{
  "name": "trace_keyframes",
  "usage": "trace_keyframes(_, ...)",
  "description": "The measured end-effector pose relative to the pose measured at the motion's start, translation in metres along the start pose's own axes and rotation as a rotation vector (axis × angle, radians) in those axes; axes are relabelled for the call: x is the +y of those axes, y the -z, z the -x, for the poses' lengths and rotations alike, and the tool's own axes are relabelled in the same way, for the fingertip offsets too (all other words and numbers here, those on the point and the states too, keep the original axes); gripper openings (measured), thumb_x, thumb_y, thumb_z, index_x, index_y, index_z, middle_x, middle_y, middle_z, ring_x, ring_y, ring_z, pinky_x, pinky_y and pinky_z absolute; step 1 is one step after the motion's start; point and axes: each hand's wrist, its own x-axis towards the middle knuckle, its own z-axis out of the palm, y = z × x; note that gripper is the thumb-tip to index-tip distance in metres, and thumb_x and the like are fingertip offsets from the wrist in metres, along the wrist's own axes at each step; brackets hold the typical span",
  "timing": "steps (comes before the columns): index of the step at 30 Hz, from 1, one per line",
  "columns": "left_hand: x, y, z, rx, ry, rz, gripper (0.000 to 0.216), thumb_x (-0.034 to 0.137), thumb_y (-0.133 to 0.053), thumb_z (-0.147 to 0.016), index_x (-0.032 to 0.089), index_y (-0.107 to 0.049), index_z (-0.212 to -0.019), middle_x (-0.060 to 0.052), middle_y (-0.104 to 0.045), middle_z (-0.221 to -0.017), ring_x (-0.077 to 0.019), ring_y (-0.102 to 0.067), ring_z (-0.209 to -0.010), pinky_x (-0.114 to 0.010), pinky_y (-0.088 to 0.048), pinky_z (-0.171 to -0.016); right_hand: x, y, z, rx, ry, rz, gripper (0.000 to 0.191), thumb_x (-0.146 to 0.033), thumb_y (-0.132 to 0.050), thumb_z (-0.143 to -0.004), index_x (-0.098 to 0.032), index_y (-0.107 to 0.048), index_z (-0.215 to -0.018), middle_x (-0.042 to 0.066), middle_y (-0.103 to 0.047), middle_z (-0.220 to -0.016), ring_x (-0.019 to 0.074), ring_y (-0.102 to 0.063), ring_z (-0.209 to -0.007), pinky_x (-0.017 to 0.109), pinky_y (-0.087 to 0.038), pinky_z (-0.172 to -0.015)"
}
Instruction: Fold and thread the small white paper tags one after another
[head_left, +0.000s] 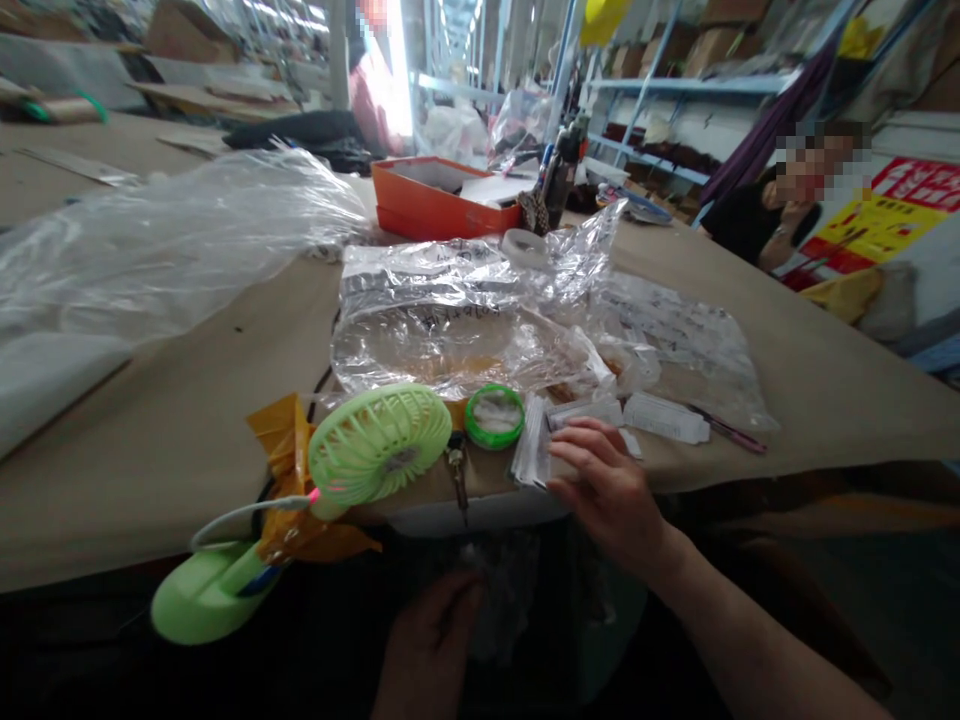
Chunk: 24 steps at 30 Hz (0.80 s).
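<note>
My right hand (611, 495) reaches to the table's front edge, fingers bent and closed on the side of a stack of white paper tags (531, 445). Down in the shade below the edge, my left hand (439, 620) has its fingers together at a clear plastic bag (510, 600); its grip is dim. Left of the tags sits a green round tub (495, 418) with whitish contents. A slim tool with a pointed metal end (457, 470) lies beside it, tip over the edge. More printed white tags (666, 418) lie right of my fingers.
A light green fan (381, 445) with brown tape and a cable stands at the front left. Clear plastic bags (427, 330) cover the middle, a tape roll (525, 247) on them. Behind is an orange box (442, 205). A pen (727, 430) lies right. A person (761, 215) sits beyond.
</note>
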Motion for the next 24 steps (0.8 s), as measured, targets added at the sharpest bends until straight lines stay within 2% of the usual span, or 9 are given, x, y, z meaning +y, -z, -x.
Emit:
trace_keyframes(3,0.001,-0.007,0.003,-0.033,-0.015,0.055,0.026,0.041,-0.057,-0.077,0.022,-0.074,-0.081,-0.002,-0.075,-0.080,-0.0209,-0.068,-0.077,-0.025,-0.053,-0.070,-0.001,-0.005,0.020,-0.067,0.067,0.162,0.039,-0.024,-0.064,-0.081,-0.014,-0.057,-0.117,0.012,-0.061,-0.120,0.0306,-0.043,-0.122,0.053,-0.037,-0.103)
trace_keyframes(6,0.006,-0.013,0.007,-0.049,-0.013,0.079,0.025,0.040,-0.058,-0.076,0.021,-0.073,-0.079,-0.002,-0.074,-0.076,-0.0205,-0.066,-0.074,-0.025,-0.051,-0.068,-0.001,-0.010,0.028,-0.019,0.088,0.192,0.034,-0.016,-0.061,-0.082,-0.015,-0.059,-0.115,0.010,-0.065,-0.116,0.0280,-0.047,-0.119,0.053,-0.036,-0.103)
trace_keyframes(11,0.027,-0.018,0.007,-0.104,0.006,0.127,0.016,0.032,-0.061,-0.076,0.021,-0.072,-0.073,-0.002,-0.072,-0.073,-0.0193,-0.064,-0.074,-0.025,-0.047,-0.070,0.004,-0.007,0.023,0.084,0.055,0.042,0.022,-0.011,-0.055,-0.085,-0.022,-0.066,-0.101,0.004,-0.070,-0.101,0.0221,-0.056,-0.108,0.048,-0.042,-0.098)
trace_keyframes(13,0.040,-0.020,0.006,-0.160,0.035,0.202,0.014,0.029,-0.063,-0.075,0.020,-0.072,-0.071,-0.002,-0.070,-0.070,-0.0181,-0.062,-0.071,-0.024,-0.046,-0.067,0.004,-0.002,0.021,0.121,0.026,-0.018,0.019,-0.013,-0.055,-0.086,-0.023,-0.067,-0.097,0.004,-0.070,-0.097,0.0214,-0.058,-0.104,0.047,-0.045,-0.095)
trace_keyframes(15,0.054,-0.025,0.004,-0.248,0.120,0.360,0.014,0.029,-0.066,-0.074,0.017,-0.072,-0.072,-0.003,-0.069,-0.067,-0.0172,-0.061,-0.068,-0.024,-0.046,-0.063,0.000,0.003,0.022,0.146,0.016,-0.059,0.017,-0.013,-0.057,-0.085,-0.023,-0.067,-0.093,0.004,-0.070,-0.093,0.0210,-0.059,-0.101,0.045,-0.047,-0.091)
trace_keyframes(19,0.080,-0.038,0.001,-0.414,0.373,0.909,0.025,0.038,-0.067,-0.075,0.014,-0.069,-0.081,-0.006,-0.070,-0.074,-0.0155,-0.063,-0.066,-0.026,-0.049,-0.063,-0.020,0.009,0.034,0.101,0.091,-0.104,0.010,-0.014,-0.059,-0.084,-0.021,-0.065,-0.086,0.004,-0.069,-0.088,0.0207,-0.059,-0.099,0.043,-0.048,-0.091)
trace_keyframes(21,0.088,-0.043,-0.001,-0.423,0.417,1.091,0.026,0.038,-0.068,-0.076,0.013,-0.068,-0.083,-0.005,-0.068,-0.074,-0.0118,-0.061,-0.063,-0.022,-0.048,-0.059,-0.033,0.011,0.041,0.050,0.138,-0.121,0.008,-0.016,-0.058,-0.085,-0.020,-0.065,-0.084,0.003,-0.069,-0.085,0.0197,-0.060,-0.097,0.041,-0.047,-0.093)
trace_keyframes(24,0.092,-0.047,-0.003,-0.372,0.438,1.138,0.022,0.029,-0.074,-0.072,0.012,-0.068,-0.083,-0.002,-0.066,-0.070,-0.0077,-0.058,-0.058,-0.015,-0.042,-0.051,-0.043,0.013,0.049,-0.033,0.185,-0.136,0.010,-0.015,-0.055,-0.086,-0.020,-0.064,-0.087,0.001,-0.069,-0.083,0.0170,-0.061,-0.095,0.037,-0.046,-0.094)
